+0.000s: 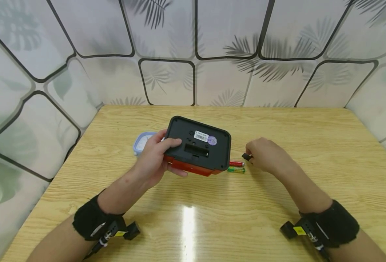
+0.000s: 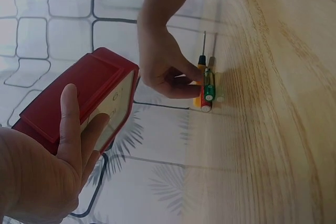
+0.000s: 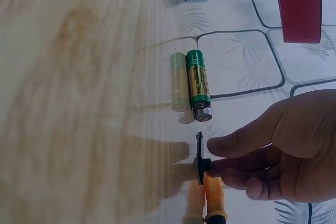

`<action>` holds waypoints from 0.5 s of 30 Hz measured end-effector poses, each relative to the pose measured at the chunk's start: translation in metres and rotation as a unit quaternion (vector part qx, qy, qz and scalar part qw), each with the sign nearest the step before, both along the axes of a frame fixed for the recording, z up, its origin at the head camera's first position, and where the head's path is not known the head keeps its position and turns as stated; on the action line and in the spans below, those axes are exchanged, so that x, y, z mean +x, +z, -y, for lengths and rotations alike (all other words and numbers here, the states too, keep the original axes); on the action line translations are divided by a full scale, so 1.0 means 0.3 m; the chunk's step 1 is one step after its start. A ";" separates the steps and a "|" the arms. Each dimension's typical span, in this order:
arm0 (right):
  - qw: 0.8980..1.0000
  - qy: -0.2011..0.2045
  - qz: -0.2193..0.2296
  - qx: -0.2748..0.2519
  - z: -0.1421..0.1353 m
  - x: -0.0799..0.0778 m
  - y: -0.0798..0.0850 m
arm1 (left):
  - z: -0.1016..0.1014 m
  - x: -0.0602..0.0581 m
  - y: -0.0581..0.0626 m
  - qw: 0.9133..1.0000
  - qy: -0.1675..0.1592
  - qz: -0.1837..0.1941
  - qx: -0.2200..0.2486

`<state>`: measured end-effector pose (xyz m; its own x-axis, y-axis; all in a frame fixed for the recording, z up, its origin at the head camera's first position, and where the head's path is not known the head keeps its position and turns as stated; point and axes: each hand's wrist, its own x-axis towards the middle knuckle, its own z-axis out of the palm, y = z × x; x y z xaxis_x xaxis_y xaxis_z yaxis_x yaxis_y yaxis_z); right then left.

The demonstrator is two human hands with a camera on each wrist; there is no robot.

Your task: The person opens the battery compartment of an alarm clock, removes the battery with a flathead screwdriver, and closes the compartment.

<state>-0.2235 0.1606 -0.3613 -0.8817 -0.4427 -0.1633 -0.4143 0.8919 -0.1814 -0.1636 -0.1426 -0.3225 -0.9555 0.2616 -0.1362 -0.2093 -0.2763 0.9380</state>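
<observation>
My left hand [image 1: 155, 158] grips a red clock [image 1: 197, 145] by its left end, tilted with its black back up. The back's battery bay [image 1: 196, 150] lies uncovered and looks empty. In the left wrist view the thumb lies across the clock's red casing [image 2: 79, 98]. My right hand [image 1: 263, 154] pinches a small black battery cover [image 1: 246, 157] just above the table, right of the clock. The cover [image 3: 200, 158] stands on edge between the fingertips. A red battery [image 1: 236, 163] and a green battery [image 1: 236, 169] lie side by side between clock and right hand.
A small blue-and-white round object [image 1: 142, 142] sits on the wooden table [image 1: 193, 218] behind my left hand. Patterned wall panels close in the table at the back and both sides. A camera band is strapped on each wrist.
</observation>
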 end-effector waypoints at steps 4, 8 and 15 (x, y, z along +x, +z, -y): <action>1.000 0.007 0.009 0.022 -0.002 -0.001 -0.009 | 0.000 -0.001 -0.001 1.000 -0.001 0.001 0.000; 1.000 0.010 0.003 0.025 -0.004 -0.002 -0.015 | -0.001 -0.002 -0.002 1.000 -0.003 0.002 0.002; 1.000 0.019 0.002 0.020 -0.006 -0.009 -0.018 | -0.001 -0.001 -0.002 1.000 -0.003 0.005 0.003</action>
<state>-0.2261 0.1624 -0.3668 -0.8637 -0.4687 -0.1853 -0.4468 0.8822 -0.1487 -0.1638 -0.1421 -0.3232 -0.9527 0.2677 -0.1438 -0.2198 -0.2803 0.9344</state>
